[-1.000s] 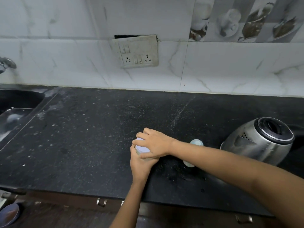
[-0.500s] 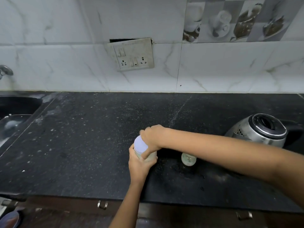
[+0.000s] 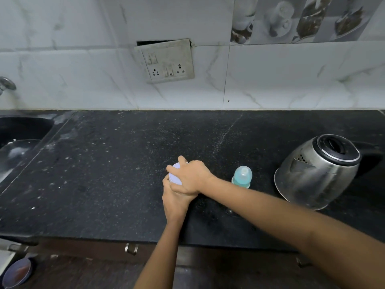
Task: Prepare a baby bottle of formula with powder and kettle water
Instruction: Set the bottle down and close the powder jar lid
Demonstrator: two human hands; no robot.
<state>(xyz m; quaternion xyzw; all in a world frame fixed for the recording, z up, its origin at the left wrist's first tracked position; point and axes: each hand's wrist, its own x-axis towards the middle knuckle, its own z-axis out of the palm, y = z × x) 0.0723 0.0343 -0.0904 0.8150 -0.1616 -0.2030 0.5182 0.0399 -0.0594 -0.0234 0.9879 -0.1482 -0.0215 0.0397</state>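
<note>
powder container [image 3: 174, 177], pale-topped, front-centre on black counter [image 3: 100, 184] | left hand [image 3: 174, 202] grips its near side, fingers curled round the body | right hand [image 3: 192, 178] clasps the top, fingertips over the far rim | baby bottle [image 3: 241, 177] upright just right | kettle [image 3: 316, 172] beyond

Left hand [image 3: 174, 202] grips a pale-lidded container [image 3: 174, 177] near the counter's [image 3: 100, 180] front edge, right hand [image 3: 192, 178] curled over its top; bottle [image 3: 242, 176] and kettle [image 3: 316, 174] stand rightward.

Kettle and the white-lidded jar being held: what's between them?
In the head view, the baby bottle stands upright on the counter between kettle and jar; the right forearm crosses just in front.
</note>
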